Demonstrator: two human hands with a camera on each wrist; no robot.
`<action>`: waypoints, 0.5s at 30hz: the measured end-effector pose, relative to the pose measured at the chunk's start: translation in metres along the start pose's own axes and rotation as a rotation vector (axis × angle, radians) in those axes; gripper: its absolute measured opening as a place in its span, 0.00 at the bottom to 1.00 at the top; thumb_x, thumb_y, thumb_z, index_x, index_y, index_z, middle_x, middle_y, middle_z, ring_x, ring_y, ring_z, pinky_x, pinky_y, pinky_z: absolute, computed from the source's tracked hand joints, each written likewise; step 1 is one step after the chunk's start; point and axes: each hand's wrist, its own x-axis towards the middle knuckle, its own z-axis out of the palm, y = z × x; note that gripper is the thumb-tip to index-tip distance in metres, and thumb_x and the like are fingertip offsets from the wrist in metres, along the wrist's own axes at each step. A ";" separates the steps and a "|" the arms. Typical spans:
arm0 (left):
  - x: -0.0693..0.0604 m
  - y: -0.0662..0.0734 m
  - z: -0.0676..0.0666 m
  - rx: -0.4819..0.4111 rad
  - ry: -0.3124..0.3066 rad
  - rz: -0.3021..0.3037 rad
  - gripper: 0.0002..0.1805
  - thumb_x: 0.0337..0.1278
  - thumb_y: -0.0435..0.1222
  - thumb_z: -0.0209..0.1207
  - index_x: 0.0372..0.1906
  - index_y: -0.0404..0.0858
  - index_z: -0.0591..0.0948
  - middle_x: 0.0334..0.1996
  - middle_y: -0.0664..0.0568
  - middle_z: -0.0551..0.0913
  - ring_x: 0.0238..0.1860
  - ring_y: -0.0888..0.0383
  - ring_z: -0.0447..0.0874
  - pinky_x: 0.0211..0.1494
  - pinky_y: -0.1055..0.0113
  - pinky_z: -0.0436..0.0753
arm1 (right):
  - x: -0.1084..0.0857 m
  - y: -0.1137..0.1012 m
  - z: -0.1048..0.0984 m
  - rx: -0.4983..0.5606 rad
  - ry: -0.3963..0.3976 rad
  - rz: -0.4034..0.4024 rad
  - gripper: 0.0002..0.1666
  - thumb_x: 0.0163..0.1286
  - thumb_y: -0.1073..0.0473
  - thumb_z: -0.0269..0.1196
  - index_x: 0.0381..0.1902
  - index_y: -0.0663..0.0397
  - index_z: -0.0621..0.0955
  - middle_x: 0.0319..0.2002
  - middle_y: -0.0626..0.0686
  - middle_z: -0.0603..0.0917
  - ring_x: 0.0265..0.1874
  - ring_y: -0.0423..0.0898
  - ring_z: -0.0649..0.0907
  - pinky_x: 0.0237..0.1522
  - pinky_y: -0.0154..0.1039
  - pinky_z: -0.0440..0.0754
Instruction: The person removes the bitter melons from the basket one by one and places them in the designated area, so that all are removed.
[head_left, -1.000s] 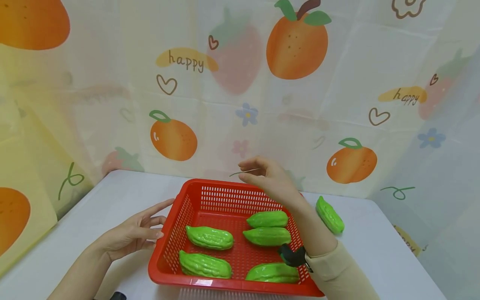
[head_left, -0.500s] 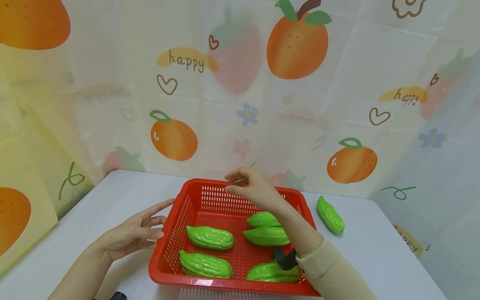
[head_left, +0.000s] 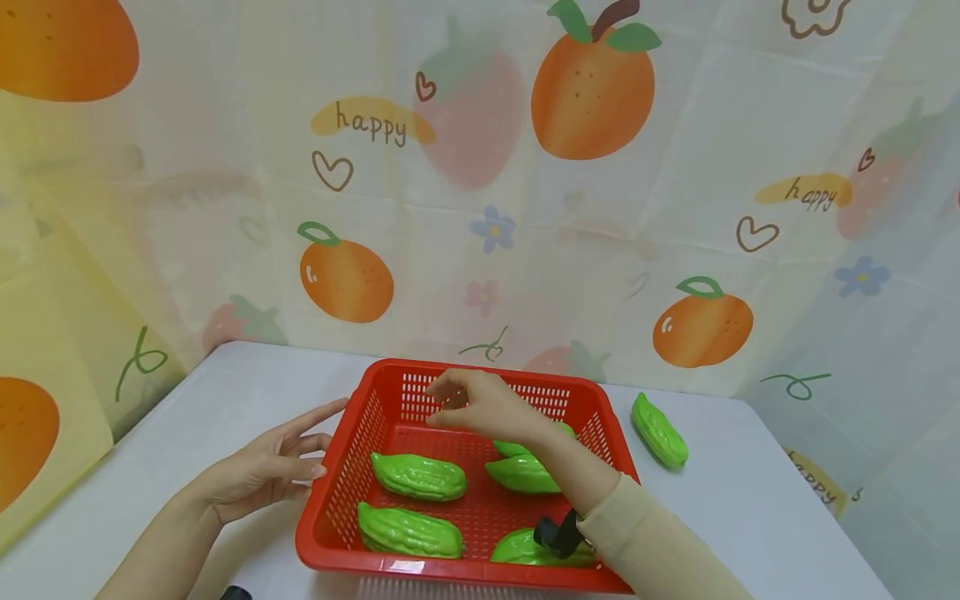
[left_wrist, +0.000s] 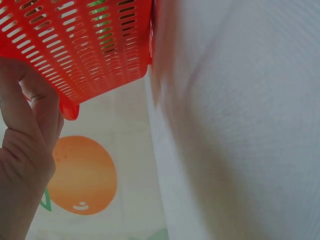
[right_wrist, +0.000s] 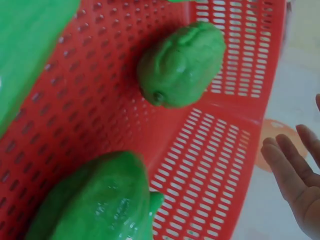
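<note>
A red perforated plastic basket holds several glossy green bitter melons, among them a bitter melon at the middle left and a bitter melon at the front left. My left hand touches the basket's left rim with loosely spread fingers. Over the basket's rear part hovers my right hand, its fingers loosely bent and nothing between them. The forearm and wrist camera partly hide the melons on the right. In the right wrist view, a bitter melon lies near the basket wall, apart from the hand.
One bitter melon lies outside the basket on the white table, to the right. Behind the table hangs a curtain printed with fruit, hearts and "happy".
My right hand has come down and to the left, from above the basket's back rim to over its inside. The left hand, basket and melons stay in place.
</note>
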 end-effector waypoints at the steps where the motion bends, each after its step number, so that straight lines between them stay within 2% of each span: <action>1: 0.000 0.000 0.000 0.000 0.000 -0.001 0.37 0.68 0.30 0.50 0.75 0.62 0.57 0.48 0.57 0.81 0.43 0.61 0.87 0.51 0.60 0.88 | 0.000 0.000 0.001 -0.002 -0.012 0.003 0.19 0.64 0.53 0.69 0.53 0.46 0.81 0.51 0.47 0.85 0.49 0.43 0.83 0.51 0.39 0.82; 6: 0.000 0.001 0.000 -0.001 0.005 -0.014 0.38 0.68 0.30 0.50 0.76 0.62 0.56 0.47 0.57 0.81 0.43 0.61 0.87 0.51 0.60 0.88 | 0.002 0.004 0.006 -0.017 -0.062 0.020 0.22 0.63 0.52 0.69 0.55 0.46 0.81 0.52 0.47 0.84 0.48 0.44 0.83 0.52 0.41 0.81; 9: 0.000 0.000 0.000 -0.005 -0.002 -0.009 0.38 0.68 0.30 0.50 0.75 0.62 0.56 0.47 0.57 0.81 0.43 0.62 0.87 0.51 0.60 0.88 | 0.003 0.008 0.009 0.004 -0.096 0.033 0.23 0.63 0.53 0.69 0.56 0.48 0.80 0.54 0.51 0.84 0.50 0.46 0.84 0.54 0.43 0.81; 15: 0.000 0.001 0.001 -0.004 -0.010 0.002 0.38 0.68 0.29 0.50 0.76 0.61 0.55 0.47 0.57 0.80 0.43 0.62 0.87 0.51 0.60 0.88 | 0.005 0.014 0.013 0.019 -0.169 0.055 0.24 0.62 0.55 0.70 0.56 0.48 0.80 0.57 0.55 0.83 0.54 0.49 0.84 0.55 0.41 0.82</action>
